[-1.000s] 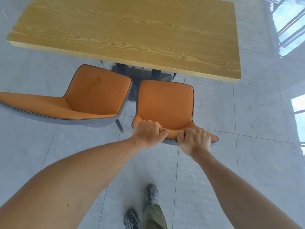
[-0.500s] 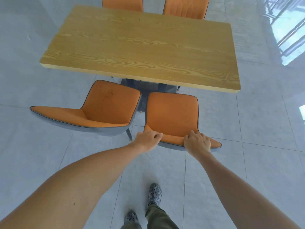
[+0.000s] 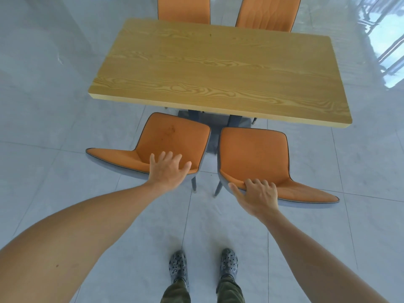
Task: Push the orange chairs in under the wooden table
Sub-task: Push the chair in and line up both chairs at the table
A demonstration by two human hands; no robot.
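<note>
Orange chairs both stand clear of the wooden surface (image 3: pixel 218 68). Left hand (image 3: pixel 167 171), fingers spread, reaches the left chair (image 3: pixel 166 145); right hand (image 3: pixel 258 196) grasps the right chair (image 3: pixel 255 154). Next: push inward.

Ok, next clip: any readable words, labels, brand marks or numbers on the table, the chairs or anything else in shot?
None. No text, label, brand or number can be read anywhere in the head view.
wooden table: wood grain only, plus one small dark speck near the far edge.
near left orange chair: faint dark smudges on the seat, not lettering.
near right orange chair: plain.
two far orange chairs: plain.
shoes: a pattern, no legible mark.
</note>
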